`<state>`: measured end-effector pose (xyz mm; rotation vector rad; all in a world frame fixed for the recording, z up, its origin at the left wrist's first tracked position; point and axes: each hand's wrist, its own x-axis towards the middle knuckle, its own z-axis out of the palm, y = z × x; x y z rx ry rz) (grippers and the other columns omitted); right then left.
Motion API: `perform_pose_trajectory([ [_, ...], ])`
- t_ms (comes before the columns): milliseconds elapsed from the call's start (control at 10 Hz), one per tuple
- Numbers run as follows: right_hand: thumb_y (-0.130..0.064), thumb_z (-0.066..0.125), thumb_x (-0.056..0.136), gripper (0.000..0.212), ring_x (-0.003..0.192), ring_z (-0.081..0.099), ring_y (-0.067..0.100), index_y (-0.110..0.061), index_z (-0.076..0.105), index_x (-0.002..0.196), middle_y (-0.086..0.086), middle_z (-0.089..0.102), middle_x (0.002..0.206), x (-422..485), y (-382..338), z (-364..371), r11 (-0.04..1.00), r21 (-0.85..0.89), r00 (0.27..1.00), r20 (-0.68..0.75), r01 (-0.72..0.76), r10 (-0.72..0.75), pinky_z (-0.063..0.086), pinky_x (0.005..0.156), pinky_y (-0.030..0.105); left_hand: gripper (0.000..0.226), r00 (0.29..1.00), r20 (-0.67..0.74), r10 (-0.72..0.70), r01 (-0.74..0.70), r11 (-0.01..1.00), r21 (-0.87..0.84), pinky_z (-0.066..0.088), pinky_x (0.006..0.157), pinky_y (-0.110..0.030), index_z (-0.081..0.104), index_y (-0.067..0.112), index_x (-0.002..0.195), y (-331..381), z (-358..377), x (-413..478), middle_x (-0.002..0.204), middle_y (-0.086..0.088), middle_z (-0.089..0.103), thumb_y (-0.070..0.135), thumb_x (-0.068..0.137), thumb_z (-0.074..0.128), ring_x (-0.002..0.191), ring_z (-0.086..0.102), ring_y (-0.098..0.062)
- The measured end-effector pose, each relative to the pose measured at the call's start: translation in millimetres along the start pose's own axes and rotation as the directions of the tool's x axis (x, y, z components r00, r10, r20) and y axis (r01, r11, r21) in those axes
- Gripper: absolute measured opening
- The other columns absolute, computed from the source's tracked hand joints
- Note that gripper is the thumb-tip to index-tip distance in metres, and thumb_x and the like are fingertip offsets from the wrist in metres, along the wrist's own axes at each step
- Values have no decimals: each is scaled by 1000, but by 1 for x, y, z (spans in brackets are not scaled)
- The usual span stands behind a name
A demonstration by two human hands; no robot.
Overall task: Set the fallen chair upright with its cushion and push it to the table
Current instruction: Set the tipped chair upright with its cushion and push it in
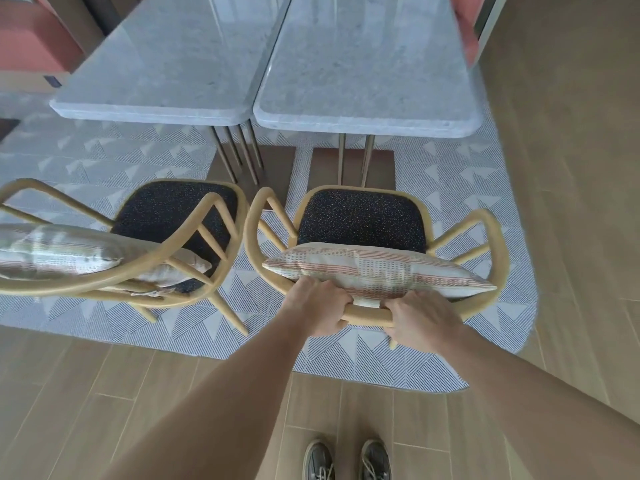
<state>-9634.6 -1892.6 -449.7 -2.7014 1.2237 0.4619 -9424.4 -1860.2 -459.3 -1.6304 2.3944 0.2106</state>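
Observation:
A light wooden chair [495,244] with a dark speckled seat stands upright on the patterned rug, facing the right grey stone table [367,112]. A striped cushion [377,271] leans against its backrest. My left hand [320,310] and my right hand [420,322] both grip the curved top rail of the chair's back, just behind the cushion. The seat's front edge sits a little short of the table's near edge, close to the table's base.
A second matching chair [194,237] with its own cushion [65,252] stands to the left, almost touching the first, before the left stone table [152,105]. The rug [485,188] covers the floor under both. Wooden floor lies to the right. My shoes [346,459] are below.

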Motion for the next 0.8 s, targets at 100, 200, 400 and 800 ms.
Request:
perform_pose_trajectory([
  [100, -42, 59, 94, 28, 90, 73, 30, -26, 73, 113, 5, 78, 92, 0, -10, 0, 999, -34, 1000, -4, 29, -29, 54, 81, 38, 24, 999, 38, -15, 15, 1000, -10, 51, 78, -40, 72, 29, 108, -4, 1, -11, 103, 4, 74, 43, 96, 57, 100, 71, -25],
  [200, -41, 59, 94, 30, 90, 73, 32, -26, 72, 116, 7, 78, 93, 2, -21, -1, 999, -38, 999, -11, 33, -33, 53, 78, 39, 25, 997, 60, -37, 38, 999, -16, 53, 81, -40, 71, 29, 111, -9, 4, -21, 107, 4, 74, 44, 96, 58, 103, 70, -25],
  [400, -45, 59, 95, 30, 83, 74, 28, -26, 74, 113, 3, 78, 84, 14, -28, 4, 995, -81, 996, -59, 60, -65, 46, 69, 36, 27, 998, 19, -56, 56, 998, -10, 49, 76, -37, 70, 31, 109, -20, 7, -31, 104, 8, 74, 50, 97, 55, 102, 70, -23],
  [800, -85, 23, 88, 84, 111, 66, 20, -25, 67, 127, -2, 68, 121, -4, -29, -3, 957, 285, 990, -139, 50, -10, 56, 96, 42, 66, 967, -116, -228, 106, 768, -631, 58, 83, -34, 66, 30, 116, -29, -2, -58, 101, 15, 66, 82, 85, 40, 93, 68, -9],
])
